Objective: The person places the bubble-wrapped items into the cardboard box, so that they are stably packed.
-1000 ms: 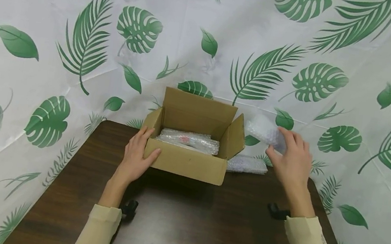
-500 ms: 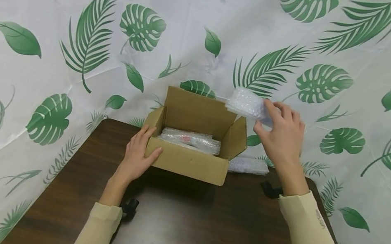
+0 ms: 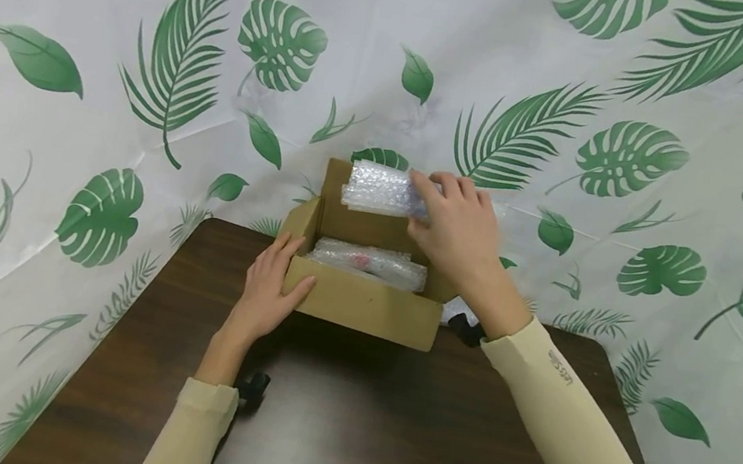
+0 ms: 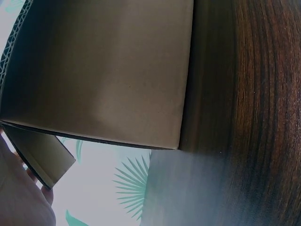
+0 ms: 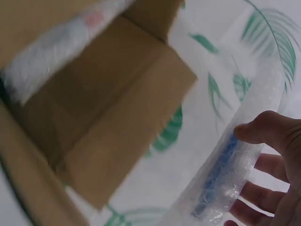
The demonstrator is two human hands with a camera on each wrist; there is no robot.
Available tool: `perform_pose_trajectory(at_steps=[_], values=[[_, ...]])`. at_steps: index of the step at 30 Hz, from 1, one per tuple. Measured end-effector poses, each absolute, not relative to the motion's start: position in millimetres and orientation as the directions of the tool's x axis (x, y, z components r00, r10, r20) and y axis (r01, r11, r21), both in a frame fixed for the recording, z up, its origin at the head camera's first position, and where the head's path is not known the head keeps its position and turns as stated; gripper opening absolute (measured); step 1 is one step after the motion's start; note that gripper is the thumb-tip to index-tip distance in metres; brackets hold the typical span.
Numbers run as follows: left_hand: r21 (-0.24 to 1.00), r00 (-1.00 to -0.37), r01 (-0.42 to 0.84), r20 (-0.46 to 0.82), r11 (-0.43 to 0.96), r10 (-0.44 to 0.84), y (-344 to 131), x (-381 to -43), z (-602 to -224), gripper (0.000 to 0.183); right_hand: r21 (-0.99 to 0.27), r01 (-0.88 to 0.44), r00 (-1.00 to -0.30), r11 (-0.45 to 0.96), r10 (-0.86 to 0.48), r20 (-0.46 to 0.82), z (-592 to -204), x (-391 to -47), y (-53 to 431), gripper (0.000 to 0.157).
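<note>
An open cardboard box [image 3: 367, 315] stands near the table's far edge. My left hand [image 3: 266, 288] grips its near left corner, the thumb over the front flap and the fingers at the left flap. Inside the box lie bubble-wrapped packets [image 3: 377, 264], one with a pink-red mark. Above the box's right side, my right hand [image 3: 461, 225] holds another bubble-wrapped packet [image 3: 381, 188] by its right end. Something blue shows through that packet's wrap [image 5: 221, 169] in the right wrist view. The left wrist view shows the box's flap [image 4: 47, 160] at my left fingers.
Part of another bubble-wrapped packet [image 3: 456, 309] lies on the table to the right of the box, mostly behind my right arm. The dark wooden table [image 3: 345, 419] ends just behind the box, where a leaf-print sheet [image 3: 169, 100] hangs.
My right hand has carried its bubble-wrapped packet leftward and up from the right side to above the box. My left hand stays at the box's corner.
</note>
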State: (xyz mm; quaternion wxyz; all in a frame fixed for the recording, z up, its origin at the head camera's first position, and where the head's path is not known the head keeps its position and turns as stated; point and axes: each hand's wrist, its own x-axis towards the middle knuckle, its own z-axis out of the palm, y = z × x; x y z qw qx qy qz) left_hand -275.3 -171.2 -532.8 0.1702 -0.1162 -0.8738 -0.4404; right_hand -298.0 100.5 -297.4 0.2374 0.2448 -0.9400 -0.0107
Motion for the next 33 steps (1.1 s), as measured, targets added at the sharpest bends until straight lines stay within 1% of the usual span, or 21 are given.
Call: perform_pose_trajectory(at_steps=[4, 7, 11, 13, 16, 18, 23, 28, 33], values=[[0.725, -0.911, 0.361, 0.41, 0.586, 0.053, -171, -278, -530, 0.075, 0.152, -0.473, -0.792, 0.868, -0.494, 0.359, -309, -308, 79, 0.063], [0.726, -0.91, 0.363, 0.411, 0.584, 0.055, -172, -278, -530, 0.075, 0.137, -0.477, -0.82, 0.868, -0.496, 0.285, -319, -318, 66, 0.062], [0.73, -0.912, 0.359, 0.407, 0.582, 0.053, -173, -278, -530, 0.075, 0.097, -0.464, -0.864, 0.88, -0.474, 0.168, -329, -335, 54, 0.056], [0.733, -0.913, 0.357, 0.405, 0.579, 0.05, -173, -277, -531, 0.075, 0.079, -0.445, -0.886, 0.892, -0.451, 0.107, -333, -345, 49, 0.052], [0.729, -0.914, 0.354, 0.403, 0.585, 0.05, -174, -276, -532, 0.074, 0.065, -0.412, -0.91, 0.909, -0.414, 0.017, -342, -359, 45, 0.049], [0.725, -0.914, 0.353, 0.403, 0.591, 0.051, -174, -276, -533, 0.074, 0.058, -0.396, -0.918, 0.916, -0.394, -0.04, -348, -367, 44, 0.05], [0.728, -0.914, 0.352, 0.402, 0.588, 0.05, -173, -275, -534, 0.073, 0.054, -0.388, -0.912, 0.92, -0.375, -0.166, -364, -380, 45, 0.057], [0.738, -0.919, 0.348, 0.391, 0.578, 0.055, -171, -274, -533, 0.074, 0.046, -0.393, -0.903, 0.918, -0.376, -0.206, -373, -386, 49, 0.055], [0.742, -0.918, 0.349, 0.394, 0.573, 0.049, -171, -275, -532, 0.075, -0.045, -0.43, -0.883, 0.902, -0.431, -0.186, -374, -393, 50, 0.039]])
